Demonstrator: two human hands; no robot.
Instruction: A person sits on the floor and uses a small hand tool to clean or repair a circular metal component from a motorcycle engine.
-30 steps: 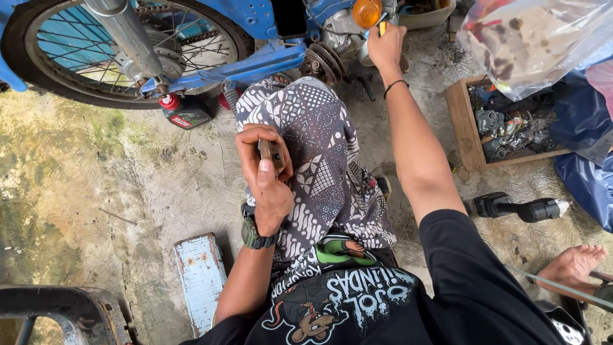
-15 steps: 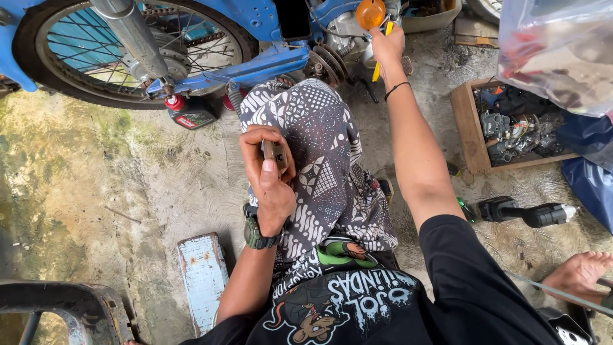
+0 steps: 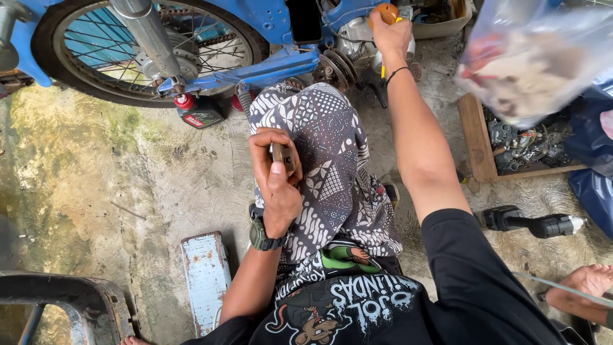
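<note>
Black printed T-shirt, patterned sarong, dark wristwatch, thin wristband.

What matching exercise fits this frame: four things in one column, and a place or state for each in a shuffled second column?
Things:
1. left hand
2. right hand
3. black power tool
4. wooden tray

Places or states:
A. lying on the ground to the right of the person
B. raised to the blue motorbike, gripping an orange-handled tool
C. filled with metal parts, partly behind a plastic bag
D. over the patterned cloth, closed on a small dark metal piece

Pairs: 1-D, 2-B, 3-A, 4-C
</note>
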